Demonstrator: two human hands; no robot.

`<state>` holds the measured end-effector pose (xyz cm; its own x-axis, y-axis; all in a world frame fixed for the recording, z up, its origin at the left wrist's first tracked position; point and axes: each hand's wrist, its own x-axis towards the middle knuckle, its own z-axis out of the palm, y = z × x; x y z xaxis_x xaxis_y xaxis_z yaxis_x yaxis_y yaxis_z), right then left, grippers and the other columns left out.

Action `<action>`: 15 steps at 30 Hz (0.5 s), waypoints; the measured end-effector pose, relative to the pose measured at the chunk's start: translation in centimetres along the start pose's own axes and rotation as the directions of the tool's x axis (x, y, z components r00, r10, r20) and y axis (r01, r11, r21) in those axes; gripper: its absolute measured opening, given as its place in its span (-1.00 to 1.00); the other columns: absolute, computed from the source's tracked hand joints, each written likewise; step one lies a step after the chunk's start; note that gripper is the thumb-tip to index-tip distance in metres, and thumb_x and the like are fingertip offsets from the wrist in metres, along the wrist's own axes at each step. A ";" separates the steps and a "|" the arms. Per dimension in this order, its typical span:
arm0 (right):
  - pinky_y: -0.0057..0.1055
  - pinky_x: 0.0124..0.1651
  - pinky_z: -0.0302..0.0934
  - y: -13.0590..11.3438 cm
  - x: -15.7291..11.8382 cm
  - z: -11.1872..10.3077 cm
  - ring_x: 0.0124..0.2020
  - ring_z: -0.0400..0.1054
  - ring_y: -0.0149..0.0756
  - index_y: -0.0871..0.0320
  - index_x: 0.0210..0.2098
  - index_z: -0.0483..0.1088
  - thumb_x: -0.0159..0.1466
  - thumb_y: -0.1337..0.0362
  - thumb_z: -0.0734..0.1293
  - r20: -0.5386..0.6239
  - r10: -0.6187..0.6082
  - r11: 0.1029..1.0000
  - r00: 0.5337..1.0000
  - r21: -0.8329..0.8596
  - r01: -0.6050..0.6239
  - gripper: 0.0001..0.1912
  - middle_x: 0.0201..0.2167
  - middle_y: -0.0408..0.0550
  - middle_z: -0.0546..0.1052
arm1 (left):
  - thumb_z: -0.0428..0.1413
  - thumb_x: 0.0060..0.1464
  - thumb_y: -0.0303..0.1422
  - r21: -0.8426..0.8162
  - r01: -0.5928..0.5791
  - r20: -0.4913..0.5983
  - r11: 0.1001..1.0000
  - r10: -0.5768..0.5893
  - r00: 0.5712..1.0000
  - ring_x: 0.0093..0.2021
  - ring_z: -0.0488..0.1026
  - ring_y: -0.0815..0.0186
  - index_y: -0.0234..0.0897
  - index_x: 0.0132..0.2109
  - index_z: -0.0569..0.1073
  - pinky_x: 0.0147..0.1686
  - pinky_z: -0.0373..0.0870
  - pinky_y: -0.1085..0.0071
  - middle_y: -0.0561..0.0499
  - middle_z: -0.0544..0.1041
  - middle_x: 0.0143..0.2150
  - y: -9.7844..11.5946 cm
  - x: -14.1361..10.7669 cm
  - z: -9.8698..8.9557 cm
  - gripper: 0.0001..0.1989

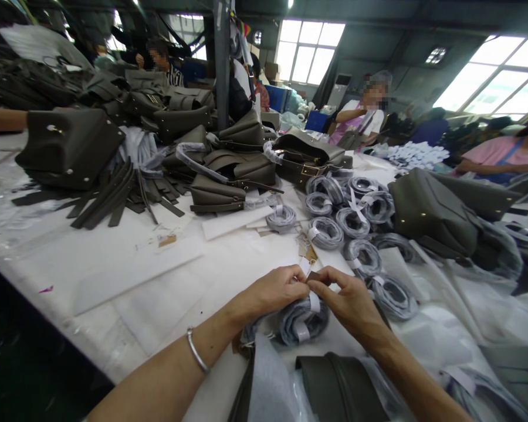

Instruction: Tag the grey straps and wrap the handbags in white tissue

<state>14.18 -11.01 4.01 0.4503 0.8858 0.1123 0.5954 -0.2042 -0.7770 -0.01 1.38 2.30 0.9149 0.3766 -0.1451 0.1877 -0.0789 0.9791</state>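
Note:
My left hand point(281, 286) is closed in a pinch; what lies between its fingertips is too small to name. Touching or almost touching it, my right hand point(341, 293) pinches a small dark brown piece point(313, 276) between thumb and forefinger. A white tag point(305, 266) shows just beyond the fingertips. Below both hands lies a coil of strap point(305, 322) in grey wrapping, bound with a white band. An olive-grey bag point(343, 387), partly in clear plastic, sits nearest to me between my forearms.
More wrapped strap coils point(325, 232) lie beyond my right hand. A large bag point(435, 211) stands at the right. Loose strips point(110, 196) and piled bags point(237, 164) cover the back left of the white table point(176, 310). Co-workers point(356, 117) are behind; another person's arm point(4, 120) reaches in at left.

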 end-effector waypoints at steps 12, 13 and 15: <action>-0.43 -0.26 0.26 0.3 -0.3 0.0 -0.40 0.45 -0.32 0.09 -0.37 0.49 0.29 0.22 0.35 -0.059 -0.336 0.936 0.940 -0.137 0.326 -0.87 -0.42 -0.16 0.57 | 0.13 -0.13 -0.32 -0.258 0.014 -0.025 0.966 -0.021 0.999 -0.49 0.07 0.45 -0.29 -0.31 0.38 -0.49 -0.02 0.48 0.18 0.24 -0.50 -1.0 0.6 0.3 -0.81; -0.44 -0.26 0.26 0.2 -0.4 -0.1 -0.40 0.44 -0.32 0.08 -0.37 0.48 0.30 0.23 0.35 -0.041 -0.341 0.933 0.939 -0.135 0.333 -0.87 -0.42 -0.16 0.57 | 0.14 -0.14 -0.31 -0.271 0.018 -0.029 0.962 -0.027 0.999 -0.49 0.08 0.45 -0.30 -0.32 0.39 -0.48 -0.01 0.48 0.18 0.24 -0.50 -0.9 0.6 0.3 -0.80; -0.44 -0.26 0.26 0.0 -0.4 -0.3 -0.38 0.44 -0.32 0.08 -0.35 0.48 0.30 0.26 0.36 0.006 -0.363 0.925 0.932 -0.123 0.361 -0.90 -0.42 -0.17 0.56 | 0.15 -0.15 -0.30 -0.296 0.028 -0.034 0.955 -0.040 0.999 -0.48 0.11 0.45 -0.30 -0.32 0.39 -0.46 0.01 0.48 0.17 0.27 -0.50 -0.9 0.6 0.3 -0.79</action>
<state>14.25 -11.50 4.15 0.1994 0.9022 0.3824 0.7945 0.0796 -0.6020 0.46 1.35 1.33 0.8939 0.4110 -0.1792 0.0992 0.2085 0.9730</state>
